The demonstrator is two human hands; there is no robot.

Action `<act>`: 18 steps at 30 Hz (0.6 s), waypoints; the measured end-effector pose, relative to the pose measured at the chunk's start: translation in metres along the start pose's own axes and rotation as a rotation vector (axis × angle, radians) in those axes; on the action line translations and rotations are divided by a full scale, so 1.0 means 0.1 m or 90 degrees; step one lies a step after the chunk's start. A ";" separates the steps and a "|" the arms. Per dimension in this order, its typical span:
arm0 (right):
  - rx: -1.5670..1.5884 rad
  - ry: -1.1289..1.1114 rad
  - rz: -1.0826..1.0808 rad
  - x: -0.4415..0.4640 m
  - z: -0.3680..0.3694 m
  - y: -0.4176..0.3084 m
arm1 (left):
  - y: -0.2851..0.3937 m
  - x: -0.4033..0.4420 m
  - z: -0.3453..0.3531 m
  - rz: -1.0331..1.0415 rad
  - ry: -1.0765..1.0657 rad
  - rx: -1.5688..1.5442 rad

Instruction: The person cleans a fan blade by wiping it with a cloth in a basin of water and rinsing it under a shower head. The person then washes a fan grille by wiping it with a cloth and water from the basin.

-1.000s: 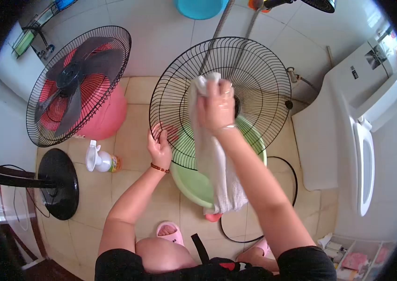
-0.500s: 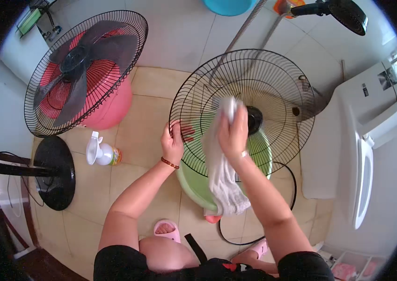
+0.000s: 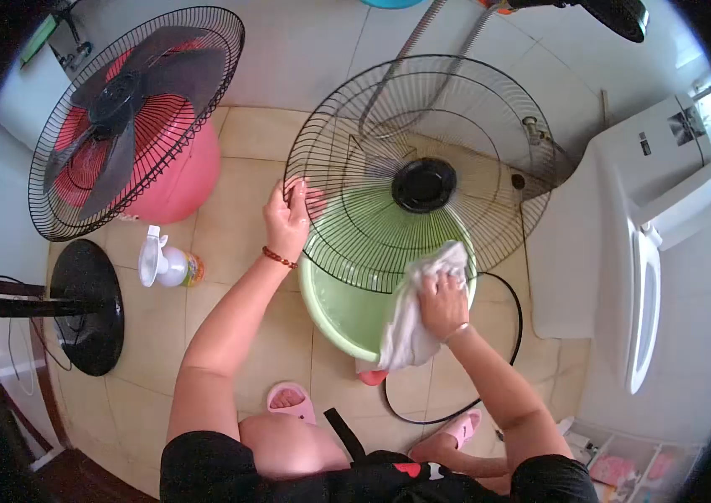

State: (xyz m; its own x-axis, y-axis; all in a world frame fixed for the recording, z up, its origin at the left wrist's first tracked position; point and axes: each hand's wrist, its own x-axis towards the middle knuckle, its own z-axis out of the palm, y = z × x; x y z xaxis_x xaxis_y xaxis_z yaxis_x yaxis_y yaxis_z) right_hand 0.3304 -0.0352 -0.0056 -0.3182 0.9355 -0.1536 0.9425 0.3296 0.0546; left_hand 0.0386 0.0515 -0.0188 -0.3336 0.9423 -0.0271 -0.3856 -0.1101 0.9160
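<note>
Two things held: right hand [image 3: 443,305] on a white cloth [image 3: 405,331], left hand [image 3: 287,220] on a wire fan cover [image 3: 424,186].
The cloth is bunched under the right hand, its top overlapping the cover's near edge, its loose end hanging across the rim of the green basin [image 3: 334,306]; the left hand curls round the cover's left edge, above the basin. This looks like wiping; a stroke would call for a firm left hold and the cloth pressed flat.

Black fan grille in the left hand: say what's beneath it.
Through the grille, a green basin and tiled floor show. What's behind its solid hub and the white cloth is covered.
</note>
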 end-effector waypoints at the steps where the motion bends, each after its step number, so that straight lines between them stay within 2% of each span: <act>1: -0.002 0.036 0.027 0.00 0.11 -0.05 | -0.04 -0.08 -0.02 0.002 0.009 0.006; 3: -0.006 0.120 0.083 0.13 0.47 -0.30 | -0.16 -0.22 -0.08 0.019 0.022 0.018; 4: 0.175 0.182 0.149 0.15 0.53 -0.48 | -0.26 -0.38 -0.12 0.027 -0.042 0.099; 5: 0.284 0.130 0.159 0.17 0.42 -0.67 | -0.52 -0.48 -0.23 0.125 -0.066 0.212; 7: 0.346 0.125 0.069 0.16 0.23 -0.85 | -0.53 -0.50 -0.25 0.050 -0.009 0.106; 9: 0.464 0.085 -0.057 0.15 0.19 -0.87 | -0.26 -0.35 -0.26 0.114 -0.042 0.173; 10: 0.503 -0.063 -0.061 0.13 -0.03 -0.79 | -0.05 -0.28 -0.24 0.150 -0.058 0.206; 13: 0.557 -0.183 -0.269 0.20 -0.12 -0.31 | 0.38 -0.27 -0.09 0.119 -0.056 0.109; 15: 0.296 -0.556 -0.210 0.49 -0.29 -0.06 | 0.60 -0.19 -0.10 0.232 -0.066 0.238; 17: 0.052 -0.420 -0.123 0.59 0.09 0.07 | 0.87 -0.16 -0.05 0.375 -0.065 0.381; 18: -0.068 -0.343 -0.078 0.68 0.29 0.12 | 0.89 -0.16 -0.04 0.358 -0.059 0.378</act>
State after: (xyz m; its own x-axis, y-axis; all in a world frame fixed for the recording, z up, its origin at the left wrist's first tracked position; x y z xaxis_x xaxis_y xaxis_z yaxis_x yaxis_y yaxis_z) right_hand 0.3231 0.0287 -0.0442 -0.3011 0.7013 -0.6461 0.8775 0.4689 0.1001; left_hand 0.0057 0.0255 0.0611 -0.2594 0.8210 0.5085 0.3457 -0.4127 0.8427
